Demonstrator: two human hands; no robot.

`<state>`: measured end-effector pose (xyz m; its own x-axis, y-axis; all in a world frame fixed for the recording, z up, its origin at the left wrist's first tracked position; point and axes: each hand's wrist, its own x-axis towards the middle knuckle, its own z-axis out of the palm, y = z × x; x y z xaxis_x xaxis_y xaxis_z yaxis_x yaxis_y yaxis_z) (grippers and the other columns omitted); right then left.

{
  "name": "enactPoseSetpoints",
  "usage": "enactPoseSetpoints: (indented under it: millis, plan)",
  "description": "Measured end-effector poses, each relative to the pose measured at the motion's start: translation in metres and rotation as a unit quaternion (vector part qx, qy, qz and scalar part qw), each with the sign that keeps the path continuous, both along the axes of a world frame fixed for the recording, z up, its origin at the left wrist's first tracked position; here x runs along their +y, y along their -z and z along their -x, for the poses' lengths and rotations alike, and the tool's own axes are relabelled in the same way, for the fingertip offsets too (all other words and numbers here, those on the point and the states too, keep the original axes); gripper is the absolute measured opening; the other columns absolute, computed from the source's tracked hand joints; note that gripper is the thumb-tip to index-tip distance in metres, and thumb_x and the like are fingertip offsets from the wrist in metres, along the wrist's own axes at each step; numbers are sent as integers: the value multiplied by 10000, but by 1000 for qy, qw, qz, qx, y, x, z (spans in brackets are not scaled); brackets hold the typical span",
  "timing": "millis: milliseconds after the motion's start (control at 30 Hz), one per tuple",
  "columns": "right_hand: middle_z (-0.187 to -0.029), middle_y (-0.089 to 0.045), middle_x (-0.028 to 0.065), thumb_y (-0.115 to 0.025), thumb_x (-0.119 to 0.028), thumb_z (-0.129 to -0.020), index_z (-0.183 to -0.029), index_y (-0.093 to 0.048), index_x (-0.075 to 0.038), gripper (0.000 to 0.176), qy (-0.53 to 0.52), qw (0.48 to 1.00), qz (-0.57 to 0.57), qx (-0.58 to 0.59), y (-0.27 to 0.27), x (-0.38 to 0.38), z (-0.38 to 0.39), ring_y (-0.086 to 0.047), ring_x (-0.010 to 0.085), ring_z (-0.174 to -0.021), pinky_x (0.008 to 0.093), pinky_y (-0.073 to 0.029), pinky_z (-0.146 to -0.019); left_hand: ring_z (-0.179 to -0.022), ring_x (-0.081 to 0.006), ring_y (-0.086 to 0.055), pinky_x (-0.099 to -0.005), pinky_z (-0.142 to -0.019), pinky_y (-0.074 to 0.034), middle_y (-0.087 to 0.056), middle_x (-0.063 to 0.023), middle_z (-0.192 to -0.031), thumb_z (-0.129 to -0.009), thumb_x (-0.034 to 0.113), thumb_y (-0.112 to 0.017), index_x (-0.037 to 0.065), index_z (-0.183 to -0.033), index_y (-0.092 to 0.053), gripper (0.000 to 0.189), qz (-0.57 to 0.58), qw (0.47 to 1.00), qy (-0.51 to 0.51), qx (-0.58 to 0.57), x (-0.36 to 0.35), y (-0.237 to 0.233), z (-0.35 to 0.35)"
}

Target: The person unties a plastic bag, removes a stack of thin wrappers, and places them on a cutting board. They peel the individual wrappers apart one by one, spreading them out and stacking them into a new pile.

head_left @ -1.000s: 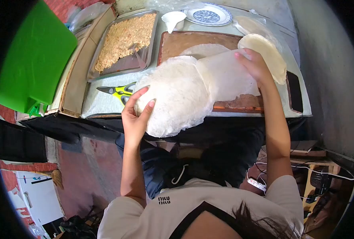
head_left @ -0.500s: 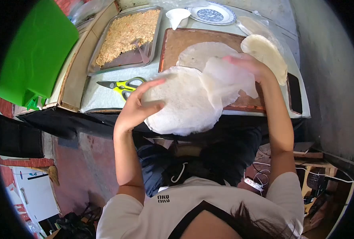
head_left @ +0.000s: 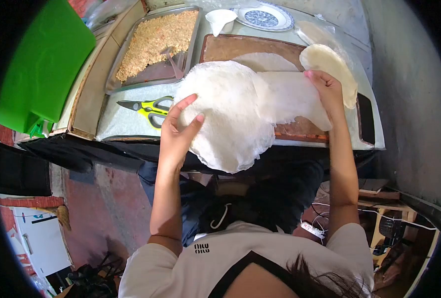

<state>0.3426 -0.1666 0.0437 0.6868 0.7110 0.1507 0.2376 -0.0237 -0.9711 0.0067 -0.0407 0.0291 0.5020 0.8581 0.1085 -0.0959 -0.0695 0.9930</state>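
My left hand (head_left: 177, 130) grips the left edge of a stack of thin, round spring roll wrappers (head_left: 225, 116), with thumb and index finger showing on top. The stack overhangs the table's front edge. My right hand (head_left: 329, 89) pinches the far right corner of a single translucent wrapper sheet (head_left: 292, 97). That sheet stretches leftward and still joins or overlaps the stack's right side. Beneath it, another round wrapper (head_left: 266, 61) lies on a brown board (head_left: 225, 44). Yellow-green scissors (head_left: 153, 108) rest just left of the stack.
At the back left is a metal tray (head_left: 110, 84) of crumbly filling (head_left: 156, 42) with a spoon (head_left: 173, 64) in it. A white cup (head_left: 221, 21) and a blue-patterned plate (head_left: 286, 22) stand behind the board. More wrappers (head_left: 332, 67) and a dark phone (head_left: 366, 118) are at right.
My right hand has moved slightly right and pulled the sheet out flatter. The stack has shifted and tilted up, covering more of the board, and my left hand has moved right with it.
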Motion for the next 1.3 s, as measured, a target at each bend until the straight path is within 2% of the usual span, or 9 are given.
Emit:
enactPoseSetpoints:
  millis: [333,400,633,900,1000,1067,1133,1233,1300]
  plan:
    - [-966,-705,48,-689,-165,-898,-1008,-717,-9,193,71,994,-86,13,7,-24,-8,-618,85,-852,216,-478,-781,-1260,-202,-468,-312,-1070,-335,-545,-121,-1336,-839,-18,-677,8,-1305,-556,481,-34,997,-65,-26,13,-5,21]
    - [-1011,-701,52,-683,-169,-903,-1037,-708,-7,212,50,995,-81,26,2,-28,-12,-614,92,-911,226,-470,-825,-1245,-201,-488,-315,-1066,-345,-549,-112,-1341,-833,-21,-677,2,-1310,-551,494,-5,998,-59,-29,12,-13,30]
    - [-1172,-660,53,-684,-172,-884,-1156,-677,-44,301,-127,985,-41,-113,-66,-11,20,-574,124,-1091,258,-420,-967,-1246,-215,-500,-330,-1079,-338,-578,-143,-1309,-773,-32,-695,-39,-1278,-568,520,-178,976,-123,-35,8,-44,74]
    - [-1255,-596,86,-726,-115,-789,-1306,-579,-126,537,-256,954,-141,-61,-122,26,76,-537,165,-1150,291,-438,-974,-1196,-205,-535,-322,-1041,-391,-554,-153,-1329,-761,-46,-677,-58,-1320,-516,582,-185,972,-123,-77,14,-49,127]
    - [-1244,-586,79,-719,-70,-773,-1341,-530,-114,600,-144,982,-104,-56,-89,38,67,-565,167,-1106,301,-466,-947,-1216,-221,-522,-332,-1064,-362,-555,-159,-1324,-761,-36,-667,-59,-1315,-518,574,-206,969,-115,-72,13,-50,136]
    - [-1230,-581,95,-724,-35,-755,-1366,-492,-95,656,-135,989,-59,-22,-39,42,37,-606,176,-1036,296,-486,-910,-1224,-227,-517,-336,-1071,-353,-557,-160,-1320,-761,-33,-663,-59,-1308,-522,566,-209,969,-106,-78,14,-47,140]
    - [-1224,-578,93,-700,3,-793,-1412,-418,-54,683,-152,983,73,72,-9,31,22,-620,123,-939,272,-504,-833,-1231,-232,-512,-339,-1076,-345,-558,-161,-1316,-760,-30,-661,-60,-1299,-528,556,-205,970,-100,-79,20,-44,145]
    - [-1207,-580,111,-714,-13,-796,-1429,-391,-47,712,-164,985,2,62,16,22,20,-633,135,-899,272,-509,-776,-1227,-231,-516,-339,-1072,-350,-563,-157,-1308,-759,-31,-661,-62,-1286,-537,543,-216,971,-77,-68,20,-54,130]
    - [-1207,-580,112,-728,-35,-794,-1455,-349,-46,762,-179,981,27,73,8,17,22,-627,138,-904,276,-508,-756,-1219,-227,-519,-334,-1056,-367,-572,-152,-1293,-756,-46,-649,-64,-1267,-551,521,-222,971,-51,-67,14,-69,107]
